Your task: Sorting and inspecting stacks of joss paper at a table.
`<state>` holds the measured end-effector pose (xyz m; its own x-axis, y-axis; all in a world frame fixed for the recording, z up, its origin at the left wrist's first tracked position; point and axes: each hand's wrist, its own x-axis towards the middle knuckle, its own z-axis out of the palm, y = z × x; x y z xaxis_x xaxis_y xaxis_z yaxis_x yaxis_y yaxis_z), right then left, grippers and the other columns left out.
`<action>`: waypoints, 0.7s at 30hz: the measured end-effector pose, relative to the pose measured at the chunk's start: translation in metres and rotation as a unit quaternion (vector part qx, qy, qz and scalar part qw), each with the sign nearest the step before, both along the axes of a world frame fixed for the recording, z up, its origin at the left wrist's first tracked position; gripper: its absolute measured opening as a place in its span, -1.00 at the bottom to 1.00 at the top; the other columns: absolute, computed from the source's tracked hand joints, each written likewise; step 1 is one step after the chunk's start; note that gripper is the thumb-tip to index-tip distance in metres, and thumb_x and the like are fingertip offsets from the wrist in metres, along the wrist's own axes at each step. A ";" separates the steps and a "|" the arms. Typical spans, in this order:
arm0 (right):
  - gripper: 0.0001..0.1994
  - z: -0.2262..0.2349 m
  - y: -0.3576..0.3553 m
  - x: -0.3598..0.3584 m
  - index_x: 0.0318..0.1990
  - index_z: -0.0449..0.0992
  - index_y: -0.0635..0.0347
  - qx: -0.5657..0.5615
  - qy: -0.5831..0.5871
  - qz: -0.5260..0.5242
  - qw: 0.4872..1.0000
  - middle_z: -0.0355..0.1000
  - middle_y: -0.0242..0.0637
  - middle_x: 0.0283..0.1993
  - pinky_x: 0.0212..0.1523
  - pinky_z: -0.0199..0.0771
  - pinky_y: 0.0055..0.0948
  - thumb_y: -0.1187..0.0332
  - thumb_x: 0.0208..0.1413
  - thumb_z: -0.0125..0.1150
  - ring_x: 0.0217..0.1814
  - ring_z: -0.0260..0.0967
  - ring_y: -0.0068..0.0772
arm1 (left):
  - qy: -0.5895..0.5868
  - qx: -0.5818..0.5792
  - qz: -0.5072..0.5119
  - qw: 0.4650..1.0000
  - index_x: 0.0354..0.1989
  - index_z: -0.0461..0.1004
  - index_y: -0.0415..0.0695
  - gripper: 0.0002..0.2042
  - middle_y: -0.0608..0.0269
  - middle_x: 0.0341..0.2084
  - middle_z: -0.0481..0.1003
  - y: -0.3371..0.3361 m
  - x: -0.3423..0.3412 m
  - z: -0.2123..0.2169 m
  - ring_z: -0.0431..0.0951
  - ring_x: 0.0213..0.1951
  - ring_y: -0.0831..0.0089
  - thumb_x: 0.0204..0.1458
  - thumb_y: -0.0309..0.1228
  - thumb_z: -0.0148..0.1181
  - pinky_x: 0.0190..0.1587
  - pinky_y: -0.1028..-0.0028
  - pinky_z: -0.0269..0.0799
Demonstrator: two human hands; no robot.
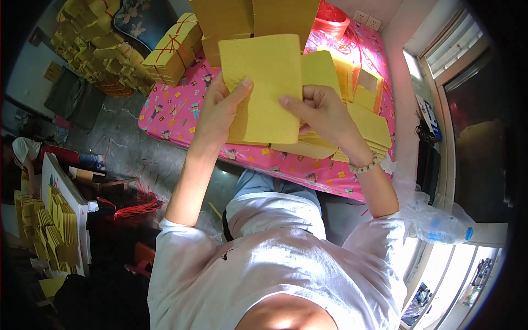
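Note:
Upright in front of me, a flat rectangular piece of yellow paper (261, 104) is held by both hands above the table. It may be one sheet or a thin stack; I cannot tell. My left hand (215, 118) is closed on its left edge, thumb on the face toward me. On the opposite edge, my right hand (333, 115), with a beaded bracelet on the wrist, pinches it between thumb and curled fingers. Beneath and beside the right hand lie stacks of similar yellow paper (369, 129). The held paper hides part of the table.
Pink cartoon-print cloth (176, 122) covers the table. A yellow bundle tied with red string (173, 50), an upright cardboard box (231, 19) and red cord (331, 22) are at the back. At left are another person (26, 149) and yellow stacks (58, 225). A plastic bag (434, 223) is at right.

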<state>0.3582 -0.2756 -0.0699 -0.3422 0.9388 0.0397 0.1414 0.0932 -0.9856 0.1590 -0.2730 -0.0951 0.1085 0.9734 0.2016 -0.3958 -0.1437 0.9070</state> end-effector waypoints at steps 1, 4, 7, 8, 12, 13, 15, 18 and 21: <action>-0.68 0.000 -0.002 0.003 -0.29 0.56 0.38 -0.024 -0.040 0.026 0.999 0.47 -0.40 -0.58 -0.61 0.35 -0.68 0.20 0.15 0.21 -0.62 0.33 -0.73 | -0.006 -0.002 0.014 1.000 0.13 0.29 -0.25 -0.65 0.18 0.01 0.47 0.000 -0.001 0.001 0.47 0.02 0.52 0.19 -0.44 0.07 0.05 0.50 0.36; -0.69 -0.005 -0.008 0.007 -0.32 0.56 0.38 -0.013 -0.085 0.038 0.996 0.43 -0.42 -0.64 -0.64 0.23 -0.67 0.22 0.15 0.22 -0.66 0.24 -0.77 | -0.007 0.009 0.038 0.999 0.13 0.29 -0.24 -0.64 0.17 0.01 0.46 -0.003 0.002 0.000 0.47 0.01 0.51 0.18 -0.42 0.09 0.05 0.49 0.36; -0.71 -0.010 -0.013 0.007 -0.37 0.55 0.38 0.032 -0.081 0.015 0.996 0.41 -0.43 -0.67 -0.65 0.17 -0.65 0.24 0.14 0.23 -0.66 0.20 -0.80 | -0.008 0.021 0.057 0.998 0.12 0.30 -0.23 -0.65 0.18 0.00 0.47 -0.004 0.005 0.001 0.47 0.01 0.50 0.18 -0.43 0.09 0.05 0.49 0.36; -0.72 -0.010 -0.017 0.007 -0.38 0.55 0.37 0.000 -0.059 0.012 0.998 0.42 -0.42 -0.67 -0.64 0.18 -0.64 0.25 0.14 0.24 -0.64 0.21 -0.81 | -0.013 0.027 0.073 0.997 0.11 0.30 -0.24 -0.67 0.17 -0.01 0.47 -0.005 0.004 0.002 0.48 -0.01 0.50 0.19 -0.45 0.07 0.03 0.50 0.38; -0.74 -0.022 -0.024 0.008 -0.37 0.53 0.36 -0.040 0.037 0.003 0.999 0.46 -0.39 -0.63 -0.61 0.23 -0.64 0.27 0.12 0.25 -0.58 0.27 -0.82 | -0.019 0.037 0.109 0.993 0.09 0.30 -0.24 -0.70 0.15 -0.01 0.46 -0.005 0.008 0.000 0.48 -0.02 0.50 0.20 -0.46 0.05 0.00 0.49 0.40; -0.74 -0.021 -0.023 0.011 -0.37 0.53 0.36 -0.039 0.038 0.004 0.999 0.46 -0.39 -0.63 -0.61 0.23 -0.64 0.27 0.12 0.25 -0.58 0.27 -0.82 | -0.019 0.038 0.110 0.993 0.09 0.30 -0.24 -0.70 0.15 -0.01 0.46 -0.006 0.008 -0.001 0.48 -0.02 0.50 0.20 -0.46 0.05 0.00 0.49 0.40; -0.72 -0.019 -0.017 0.020 -0.33 0.52 0.37 -0.015 -0.076 0.044 0.996 0.50 -0.39 -0.55 -0.55 0.30 -0.67 0.24 0.14 0.24 -0.53 0.32 -0.81 | -0.026 0.034 0.098 0.994 0.12 0.27 -0.23 -0.67 0.15 0.00 0.46 -0.007 0.007 -0.004 0.48 -0.02 0.51 0.20 -0.46 0.05 0.00 0.51 0.40; -0.69 -0.009 -0.009 0.019 -0.33 0.52 0.37 0.108 -0.040 -0.028 0.993 0.50 -0.42 -0.52 -0.53 0.32 -0.67 0.20 0.16 0.21 -0.54 0.33 -0.80 | -0.006 0.011 0.049 0.999 0.15 0.25 -0.24 -0.64 0.17 0.01 0.45 -0.010 0.007 -0.009 0.46 0.00 0.52 0.19 -0.46 0.06 0.04 0.49 0.37; -0.66 0.018 0.006 0.017 -0.34 0.52 0.35 0.067 -0.015 -0.062 0.996 0.49 -0.42 -0.52 -0.50 0.36 -0.67 0.16 0.19 0.16 -0.51 0.37 -0.79 | 0.016 0.021 0.012 1.000 0.16 0.24 -0.24 -0.62 0.19 0.02 0.44 -0.019 0.015 -0.005 0.44 0.03 0.52 0.19 -0.46 0.06 0.07 0.48 0.34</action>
